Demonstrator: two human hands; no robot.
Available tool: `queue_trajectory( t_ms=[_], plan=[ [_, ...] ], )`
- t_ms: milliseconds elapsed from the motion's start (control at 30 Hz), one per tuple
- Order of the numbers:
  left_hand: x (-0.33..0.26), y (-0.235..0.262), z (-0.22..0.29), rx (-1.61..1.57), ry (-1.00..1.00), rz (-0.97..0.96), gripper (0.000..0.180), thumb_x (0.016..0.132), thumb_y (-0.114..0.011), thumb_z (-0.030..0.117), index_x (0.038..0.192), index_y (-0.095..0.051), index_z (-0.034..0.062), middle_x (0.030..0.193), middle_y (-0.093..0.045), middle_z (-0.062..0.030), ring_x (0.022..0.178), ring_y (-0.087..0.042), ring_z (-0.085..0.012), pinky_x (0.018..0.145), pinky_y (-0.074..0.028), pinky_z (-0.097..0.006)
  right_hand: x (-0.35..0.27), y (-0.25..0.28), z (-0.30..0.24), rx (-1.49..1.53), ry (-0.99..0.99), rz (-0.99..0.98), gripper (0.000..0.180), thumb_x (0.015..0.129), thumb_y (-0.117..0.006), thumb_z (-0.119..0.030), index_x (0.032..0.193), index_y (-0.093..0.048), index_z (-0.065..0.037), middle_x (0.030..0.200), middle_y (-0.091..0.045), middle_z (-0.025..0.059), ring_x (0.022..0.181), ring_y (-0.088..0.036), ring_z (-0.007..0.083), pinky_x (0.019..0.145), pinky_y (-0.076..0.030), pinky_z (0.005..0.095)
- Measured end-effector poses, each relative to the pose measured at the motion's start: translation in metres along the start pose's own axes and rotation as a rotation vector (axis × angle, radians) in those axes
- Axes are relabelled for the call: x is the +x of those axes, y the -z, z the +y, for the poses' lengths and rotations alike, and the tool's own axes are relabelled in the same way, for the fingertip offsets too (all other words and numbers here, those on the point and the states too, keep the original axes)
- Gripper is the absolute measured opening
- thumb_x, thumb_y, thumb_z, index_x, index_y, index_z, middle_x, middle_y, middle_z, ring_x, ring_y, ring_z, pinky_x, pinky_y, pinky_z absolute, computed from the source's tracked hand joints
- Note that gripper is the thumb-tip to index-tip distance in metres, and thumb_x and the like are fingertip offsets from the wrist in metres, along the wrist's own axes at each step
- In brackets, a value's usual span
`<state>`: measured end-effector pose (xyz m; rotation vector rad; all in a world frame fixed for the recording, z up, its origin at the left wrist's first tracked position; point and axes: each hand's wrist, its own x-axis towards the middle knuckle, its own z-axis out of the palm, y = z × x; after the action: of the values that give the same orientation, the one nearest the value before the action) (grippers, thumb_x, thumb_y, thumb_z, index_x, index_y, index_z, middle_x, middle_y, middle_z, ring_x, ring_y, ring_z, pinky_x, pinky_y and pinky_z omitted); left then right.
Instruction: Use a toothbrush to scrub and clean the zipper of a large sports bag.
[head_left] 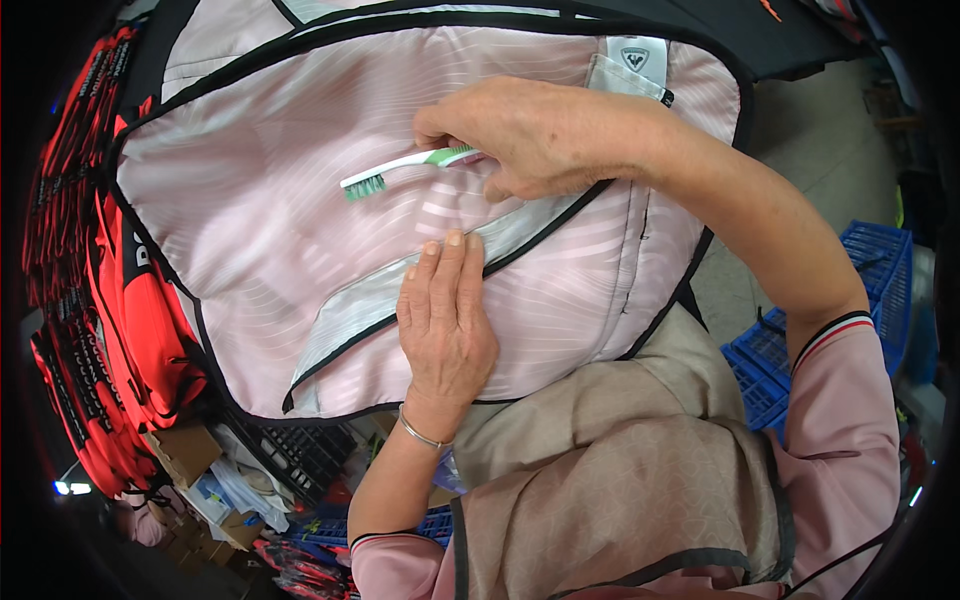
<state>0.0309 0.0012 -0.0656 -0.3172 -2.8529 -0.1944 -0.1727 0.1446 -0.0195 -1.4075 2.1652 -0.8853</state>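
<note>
A large bag lies open in front of me, showing its pale pink striped lining (260, 190) with black piping. My right hand (545, 135) grips the handle of a white and green toothbrush (395, 170), whose green bristles point down at the lining. Flat below it, my left hand (445, 315) presses on the lining beside a grey pocket flap (350, 310) edged in black. A thin bracelet circles my left wrist. A white label (637, 57) is sewn near the top edge of the lining.
A stack of red and black bags (110, 300) stands at the left. Cardboard boxes (185, 450) and a black crate (300, 455) sit on the floor below. Blue plastic crates (860, 300) stand at the right. I wear a beige apron (620, 470) over pink sleeves.
</note>
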Motion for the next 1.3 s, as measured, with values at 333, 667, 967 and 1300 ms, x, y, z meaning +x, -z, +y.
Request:
queue_trajectory(
  t_ms=[333, 667, 967, 1300],
  plan=[
    [0.004, -0.007, 0.014, 0.21, 0.012, -0.018, 0.054, 0.089, -0.054, 0.008, 0.141, -0.06, 0.0194, 0.136, -0.049, -0.0106, 0.129, -0.044, -0.0283, 0.105, -0.036, -0.041, 0.002, 0.008, 0.001, 0.081, -0.005, -0.013, 0.032, 0.075, -0.064, 0.004, 0.107, -0.059, 0.003, 0.078, -0.064, 0.0212, 0.075, -0.064, 0.0388, 0.07, -0.05, 0.0435],
    [0.003, -0.011, 0.015, 0.241, 0.026, 0.006, 0.053, 0.09, -0.052, 0.011, 0.142, -0.059, 0.0192, 0.139, -0.048, -0.0104, 0.129, -0.046, -0.0286, 0.108, -0.035, -0.043, 0.005, -0.005, -0.01, -0.06, -0.091, 0.065, 0.041, 0.067, -0.075, -0.013, 0.103, -0.06, 0.0, 0.082, -0.066, 0.0195, 0.08, -0.065, 0.0396, 0.071, -0.05, 0.0465],
    [0.0, -0.015, 0.015, 0.12, 0.048, 0.082, 0.048, 0.089, -0.059, 0.013, 0.137, -0.063, 0.0177, 0.132, -0.054, -0.01, 0.127, -0.048, -0.0298, 0.101, -0.042, -0.041, 0.021, -0.019, -0.043, 0.075, -0.256, 0.09, 0.034, 0.074, -0.078, -0.019, 0.099, -0.065, 0.0, 0.091, -0.071, 0.0201, 0.089, -0.069, 0.0413, 0.075, -0.056, 0.0487],
    [-0.019, 0.012, -0.018, -0.282, 0.061, 0.159, 0.039, 0.086, -0.058, 0.005, 0.124, -0.068, 0.0058, 0.127, -0.061, -0.0117, 0.124, -0.054, -0.0313, 0.101, -0.045, -0.043, 0.038, -0.05, -0.049, -0.04, -0.142, 0.192, 0.045, 0.075, -0.084, -0.028, 0.101, -0.06, -0.001, 0.093, -0.07, 0.0188, 0.091, -0.069, 0.0402, 0.075, -0.056, 0.0476]
  ],
)
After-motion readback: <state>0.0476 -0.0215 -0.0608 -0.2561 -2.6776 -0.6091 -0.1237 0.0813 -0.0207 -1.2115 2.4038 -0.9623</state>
